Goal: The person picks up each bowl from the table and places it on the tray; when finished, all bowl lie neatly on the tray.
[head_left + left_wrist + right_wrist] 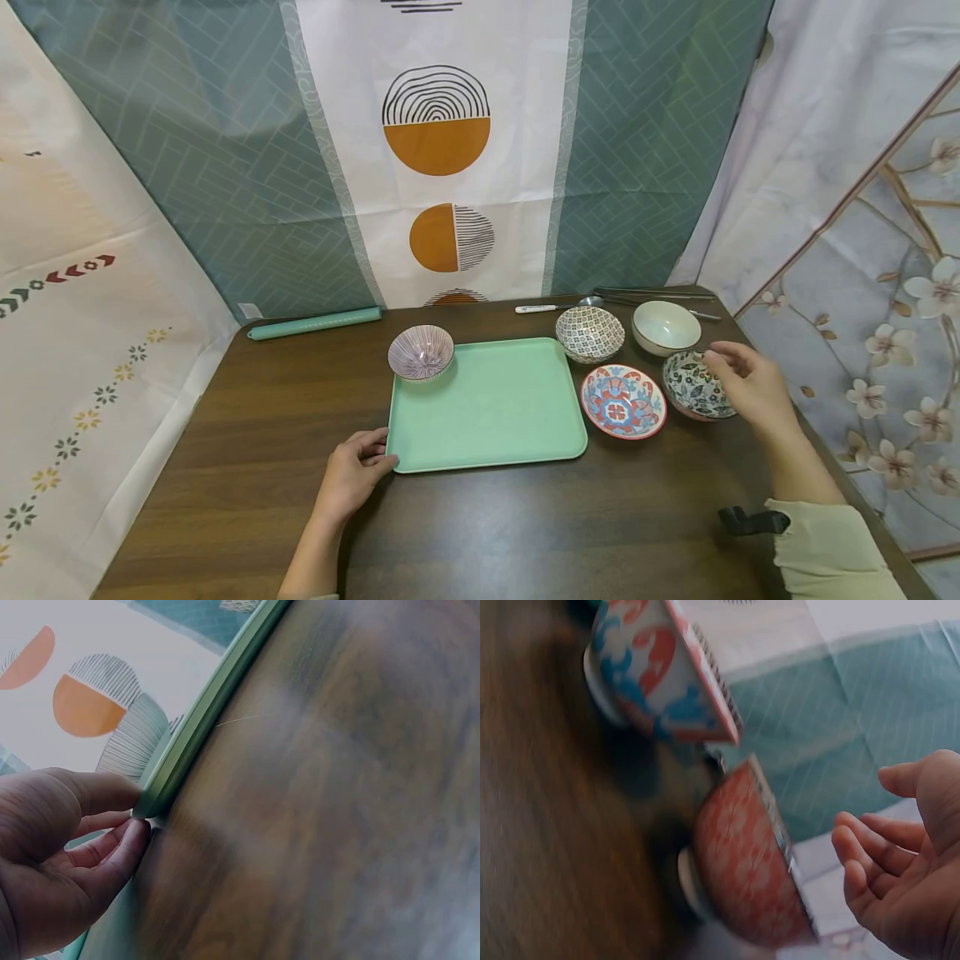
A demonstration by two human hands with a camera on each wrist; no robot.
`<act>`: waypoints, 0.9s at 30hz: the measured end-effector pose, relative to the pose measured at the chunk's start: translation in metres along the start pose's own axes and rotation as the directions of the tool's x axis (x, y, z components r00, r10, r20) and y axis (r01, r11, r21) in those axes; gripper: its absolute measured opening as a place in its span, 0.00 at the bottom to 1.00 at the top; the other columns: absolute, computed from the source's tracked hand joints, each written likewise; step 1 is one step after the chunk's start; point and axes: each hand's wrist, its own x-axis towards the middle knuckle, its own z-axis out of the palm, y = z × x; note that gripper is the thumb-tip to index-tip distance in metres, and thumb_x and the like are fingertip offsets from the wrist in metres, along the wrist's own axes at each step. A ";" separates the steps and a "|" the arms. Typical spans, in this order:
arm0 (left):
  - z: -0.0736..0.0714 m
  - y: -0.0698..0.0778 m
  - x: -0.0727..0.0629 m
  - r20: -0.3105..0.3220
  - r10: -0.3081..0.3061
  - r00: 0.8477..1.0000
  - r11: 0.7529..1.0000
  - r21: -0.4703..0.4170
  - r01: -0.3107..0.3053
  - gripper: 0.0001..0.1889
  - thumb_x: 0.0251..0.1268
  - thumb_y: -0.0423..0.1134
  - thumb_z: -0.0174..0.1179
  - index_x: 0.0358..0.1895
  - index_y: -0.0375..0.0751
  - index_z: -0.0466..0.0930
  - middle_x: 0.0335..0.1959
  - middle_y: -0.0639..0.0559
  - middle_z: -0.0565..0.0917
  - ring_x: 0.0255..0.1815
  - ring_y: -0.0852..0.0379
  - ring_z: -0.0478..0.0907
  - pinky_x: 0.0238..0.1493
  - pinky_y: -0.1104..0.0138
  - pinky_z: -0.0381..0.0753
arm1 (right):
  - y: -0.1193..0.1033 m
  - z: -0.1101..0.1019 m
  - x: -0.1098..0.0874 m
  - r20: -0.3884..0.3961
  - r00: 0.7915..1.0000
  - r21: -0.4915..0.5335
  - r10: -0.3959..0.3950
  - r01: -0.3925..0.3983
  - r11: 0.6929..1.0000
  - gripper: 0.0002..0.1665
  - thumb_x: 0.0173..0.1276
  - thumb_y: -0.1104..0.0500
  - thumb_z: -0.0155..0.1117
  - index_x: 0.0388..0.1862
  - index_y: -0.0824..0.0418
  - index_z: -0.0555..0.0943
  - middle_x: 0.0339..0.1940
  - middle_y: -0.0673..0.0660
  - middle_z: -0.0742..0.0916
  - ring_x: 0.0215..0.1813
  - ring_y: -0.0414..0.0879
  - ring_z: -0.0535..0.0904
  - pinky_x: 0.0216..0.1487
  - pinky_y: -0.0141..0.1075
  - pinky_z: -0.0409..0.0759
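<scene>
The left grip (354, 472) pinches the near left corner of the tray (491, 408); the right grip (752, 390), thumb and fingers parted, holds nothing just beside the floral bowl (686, 379).

So the left hand (356, 468) is out front in a pinch, thumb against fingers, with the left forearm (318, 546) bare and angling up from the bottom edge. The right hand (742, 383) is reaching way out to the other side, not gripping anything. From the right wrist view you get the palm, with the fingers (874, 851) kinda loosely bent and the thumb held apart from them. Right forearm (798, 462) is bare down to a pale sleeve (832, 546).
</scene>
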 end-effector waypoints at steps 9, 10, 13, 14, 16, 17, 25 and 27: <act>0.002 0.001 0.000 -0.005 -0.005 1.000 1.000 0.002 0.005 0.21 0.60 0.23 0.68 0.58 0.24 0.80 0.50 0.37 0.81 0.49 0.44 0.80 0.46 0.71 0.84 | 0.033 -0.006 -0.001 -0.046 0.997 -0.068 0.069 -0.073 0.995 0.32 0.78 0.47 0.57 0.64 0.73 0.75 0.54 0.74 0.83 0.40 0.21 0.66 0.36 0.23 0.70; 0.002 0.000 0.000 -0.005 -0.007 1.000 1.000 0.003 0.008 0.21 0.60 0.23 0.68 0.58 0.24 0.80 0.50 0.37 0.81 0.49 0.44 0.80 0.46 0.71 0.84 | 0.035 -0.006 -0.001 -0.050 0.995 -0.064 0.082 -0.085 0.994 0.33 0.77 0.47 0.58 0.65 0.73 0.75 0.54 0.74 0.83 0.39 0.20 0.66 0.35 0.22 0.70; 0.002 0.000 0.000 -0.009 -0.011 1.000 1.000 0.004 0.011 0.22 0.60 0.22 0.68 0.58 0.24 0.80 0.50 0.37 0.81 0.49 0.44 0.80 0.47 0.71 0.84 | 0.042 -0.007 0.000 -0.071 0.991 -0.077 0.115 -0.121 0.990 0.33 0.76 0.47 0.59 0.65 0.73 0.75 0.55 0.74 0.83 0.38 0.19 0.65 0.32 0.19 0.69; 0.001 0.000 0.000 -0.010 -0.011 1.000 1.000 0.003 0.011 0.22 0.60 0.22 0.68 0.58 0.24 0.80 0.50 0.37 0.81 0.49 0.44 0.80 0.47 0.71 0.84 | 0.044 -0.007 0.000 -0.076 0.989 -0.087 0.124 -0.130 0.988 0.33 0.75 0.47 0.60 0.64 0.73 0.75 0.54 0.74 0.83 0.38 0.19 0.65 0.31 0.18 0.69; 0.001 0.000 0.000 -0.011 -0.010 1.000 1.000 0.006 0.010 0.22 0.60 0.22 0.68 0.58 0.24 0.80 0.50 0.37 0.81 0.49 0.45 0.80 0.47 0.72 0.84 | 0.048 -0.007 0.001 -0.081 0.987 -0.101 0.139 -0.147 0.984 0.32 0.75 0.48 0.61 0.64 0.74 0.76 0.54 0.75 0.83 0.39 0.21 0.65 0.31 0.19 0.69; 0.001 0.000 0.000 -0.013 -0.009 1.000 1.000 0.008 0.009 0.22 0.60 0.22 0.68 0.58 0.24 0.80 0.50 0.37 0.81 0.49 0.45 0.80 0.47 0.72 0.84 | 0.050 -0.006 0.001 -0.079 0.986 -0.108 0.146 -0.154 0.982 0.32 0.75 0.48 0.61 0.64 0.74 0.76 0.54 0.75 0.83 0.39 0.21 0.64 0.32 0.20 0.69; 0.001 0.000 0.000 -0.006 -0.005 1.000 1.000 0.014 0.005 0.22 0.60 0.23 0.68 0.59 0.24 0.79 0.50 0.37 0.81 0.49 0.44 0.81 0.47 0.72 0.84 | 0.065 -0.007 -0.002 -0.030 0.988 -0.149 0.148 -0.151 0.977 0.33 0.76 0.48 0.59 0.61 0.78 0.75 0.52 0.76 0.83 0.41 0.42 0.78 0.35 0.29 0.73; 0.001 0.000 -0.001 -0.005 -0.004 1.000 1.000 0.013 0.004 0.22 0.61 0.23 0.68 0.59 0.24 0.79 0.50 0.37 0.81 0.49 0.44 0.81 0.47 0.72 0.84 | 0.068 -0.008 -0.003 0.000 0.992 -0.183 0.123 -0.121 0.976 0.34 0.77 0.48 0.58 0.60 0.79 0.75 0.50 0.78 0.83 0.43 0.56 0.80 0.35 0.35 0.74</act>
